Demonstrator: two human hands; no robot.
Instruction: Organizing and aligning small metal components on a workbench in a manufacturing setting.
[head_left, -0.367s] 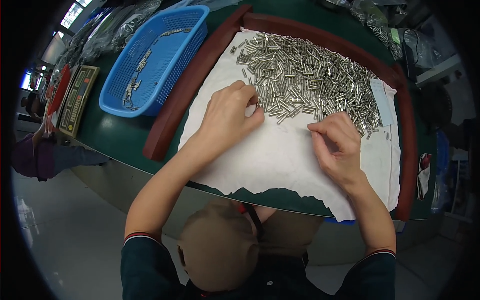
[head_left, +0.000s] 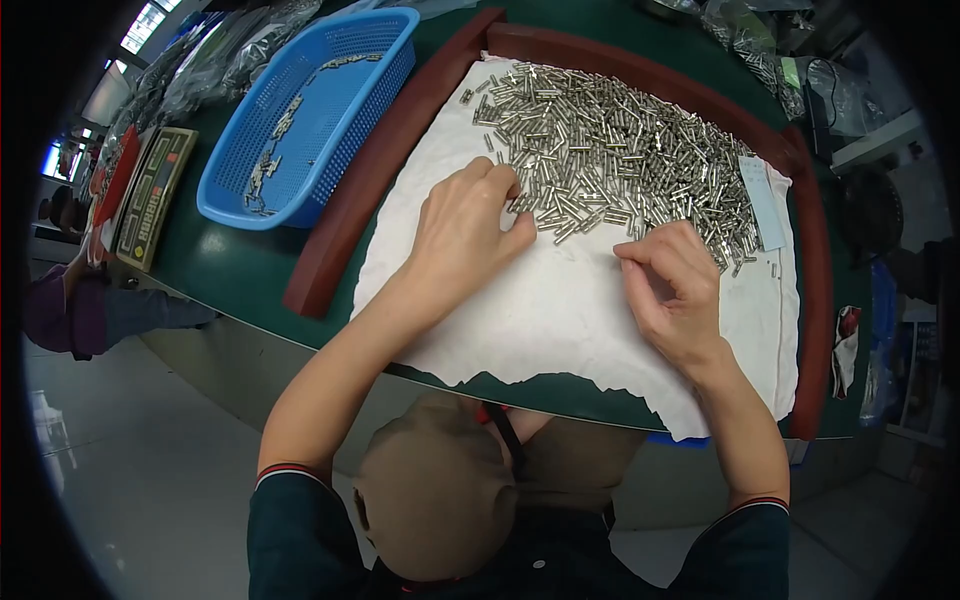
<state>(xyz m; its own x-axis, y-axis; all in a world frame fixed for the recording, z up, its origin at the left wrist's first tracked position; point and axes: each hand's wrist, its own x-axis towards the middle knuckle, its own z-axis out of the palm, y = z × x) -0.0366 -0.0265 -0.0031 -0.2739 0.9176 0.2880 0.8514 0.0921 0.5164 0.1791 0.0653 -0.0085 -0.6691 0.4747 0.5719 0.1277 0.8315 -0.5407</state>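
A large pile of small shiny metal pins point(head_left: 620, 140) lies on a white cloth point(head_left: 570, 310). My left hand point(head_left: 465, 225) is at the pile's near left edge, back upward. Its thumb stands apart from the bent fingers, and the index fingertip is close to the outermost pins. By the pile's near right edge is my right hand point(head_left: 678, 290), its fingers curled in and the thumb and forefinger brought together. Whatever may be between those fingertips is too small to make out.
Dark red wooden rails point(head_left: 345, 225) border the cloth on the left, back and right. A blue perforated basket point(head_left: 225, 190) holding some metal parts stands left. Beyond it is a scale-like box point(head_left: 157, 200). A pale paper slip point(head_left: 763, 205) lies right of the pile.
My left hand has shifted slightly, its thumb moving a little right and its forearm swinging right. The right hand has barely moved.
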